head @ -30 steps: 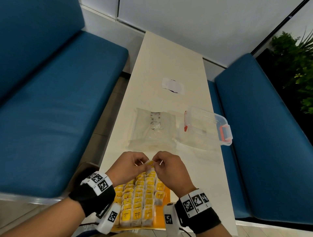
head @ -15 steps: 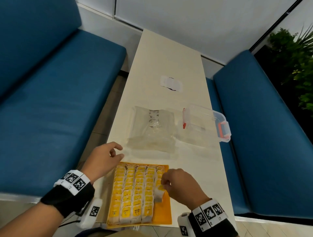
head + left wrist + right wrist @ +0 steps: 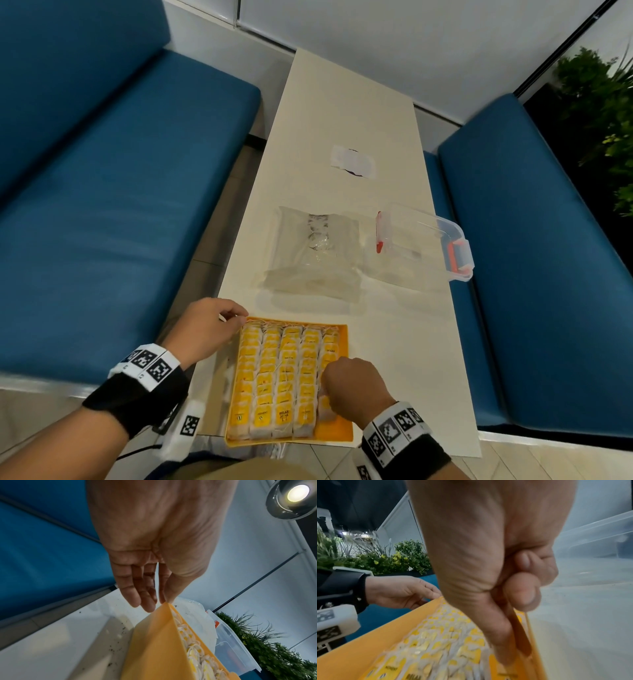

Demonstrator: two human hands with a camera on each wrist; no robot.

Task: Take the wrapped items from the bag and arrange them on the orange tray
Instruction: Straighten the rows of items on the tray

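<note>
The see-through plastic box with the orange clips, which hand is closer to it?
The right hand. It is over the right side of the orange tray, the side the plastic box is on. The left hand is at the tray's far left corner.

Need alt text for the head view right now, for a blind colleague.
Orange tray packed with rows of yellow wrapped items; left hand touches its far left corner, right hand works the right row. Clear bag lies beyond.
</note>
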